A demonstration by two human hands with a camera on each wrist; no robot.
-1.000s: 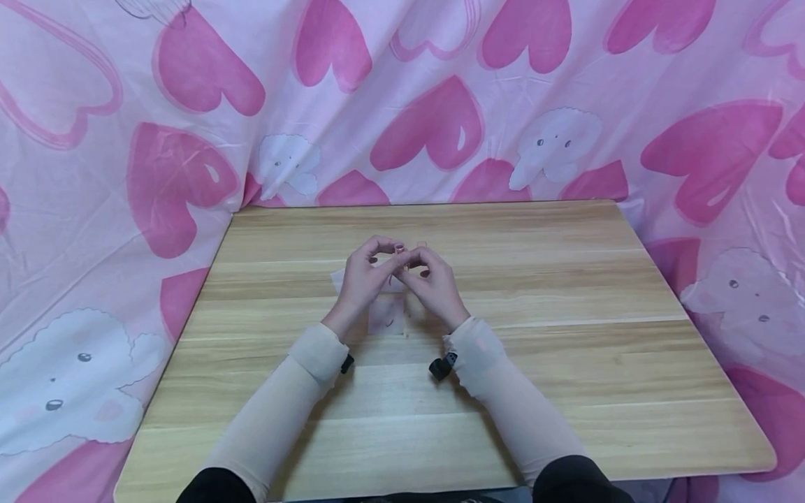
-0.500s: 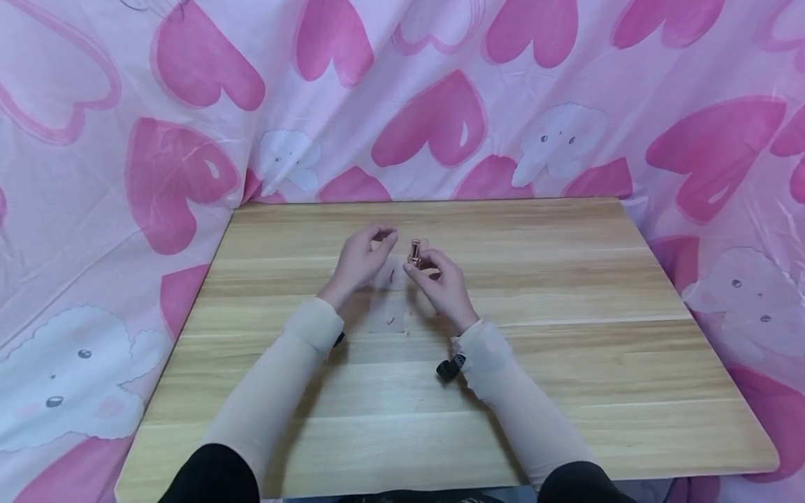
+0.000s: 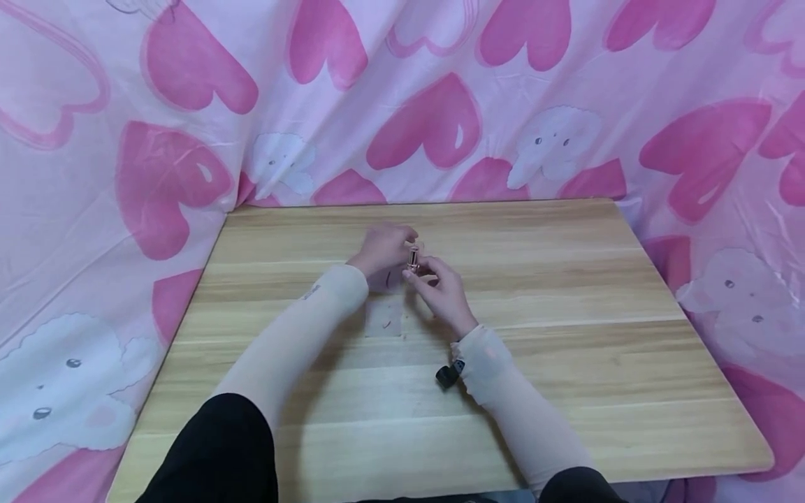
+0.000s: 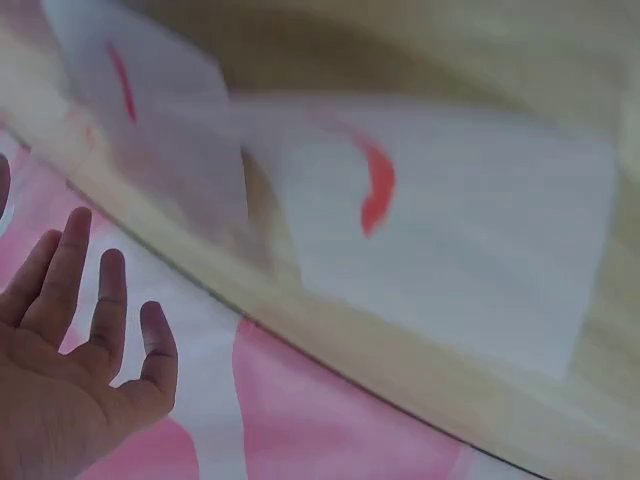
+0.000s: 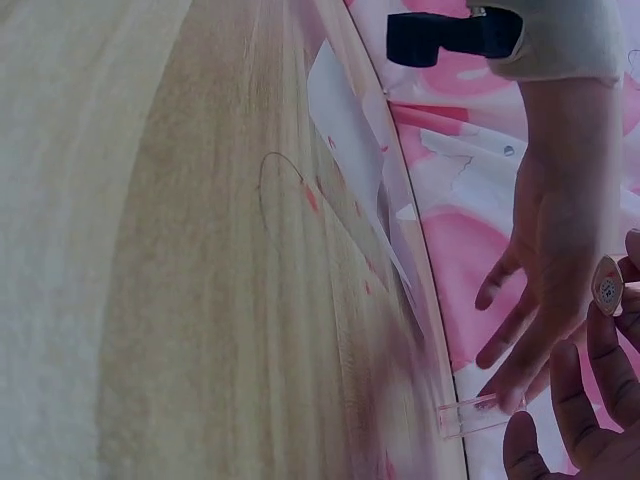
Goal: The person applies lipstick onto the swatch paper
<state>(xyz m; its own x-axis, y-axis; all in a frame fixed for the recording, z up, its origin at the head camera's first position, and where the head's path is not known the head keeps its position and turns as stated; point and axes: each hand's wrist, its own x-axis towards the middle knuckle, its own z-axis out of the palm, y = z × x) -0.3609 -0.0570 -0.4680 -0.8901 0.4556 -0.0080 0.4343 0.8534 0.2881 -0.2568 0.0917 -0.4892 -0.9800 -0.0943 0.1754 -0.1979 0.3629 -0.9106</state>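
Observation:
My right hand [image 3: 443,293] pinches a rose-gold lipstick [image 3: 413,259] upright between thumb and fingers; its round base [image 5: 607,287] faces the camera in the right wrist view. Just beyond it, a clear cap [image 5: 472,416] stands on the table. My left hand [image 3: 385,246] reaches over to the cap, its fingertips overlapping the cap's top in the right wrist view. In the left wrist view, the fingers [image 4: 112,300] are spread and fairly straight. Below the hands lie white paper pieces [image 4: 480,240] with red smears.
The wooden table [image 3: 566,349] reaches out on both sides of the arms. A pink heart-patterned curtain [image 3: 534,91] hangs behind it and along the sides. Small red marks [image 5: 311,198] and a thin dark strand [image 5: 262,180] show on the tabletop.
The left hand first worked at the lipstick with the right, then let go and drew back left. Now it has swung over, beyond the lipstick to the cap. The right hand keeps its hold.

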